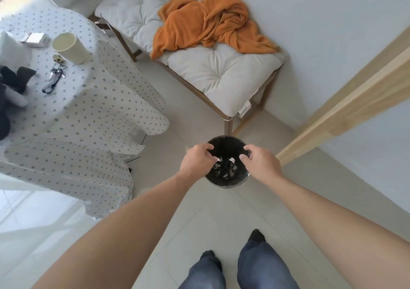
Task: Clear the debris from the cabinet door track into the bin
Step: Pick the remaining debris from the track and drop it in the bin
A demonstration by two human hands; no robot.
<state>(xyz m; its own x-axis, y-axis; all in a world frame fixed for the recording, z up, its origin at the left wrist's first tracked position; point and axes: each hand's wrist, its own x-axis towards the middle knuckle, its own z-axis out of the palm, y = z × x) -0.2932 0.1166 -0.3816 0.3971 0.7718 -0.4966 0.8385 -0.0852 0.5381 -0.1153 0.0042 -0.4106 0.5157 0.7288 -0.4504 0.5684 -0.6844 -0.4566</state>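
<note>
Both hands hang over the black bin (226, 183), which stands on the tiled floor (195, 213) beside the near leg of the cushioned bench (224, 76). My left hand (196, 160) has its fingers curled loosely inward above the left rim; I cannot tell whether it grips anything. My right hand (261, 161) has its fingers spread and slack above the right rim, holding nothing I can see. Pale debris scraps (231, 159) show between the hands, and more fragments lie on the bin bottom. I judge the hands sit over the opening so that whatever falls lands inside. No cabinet door track is identifiable.
</note>
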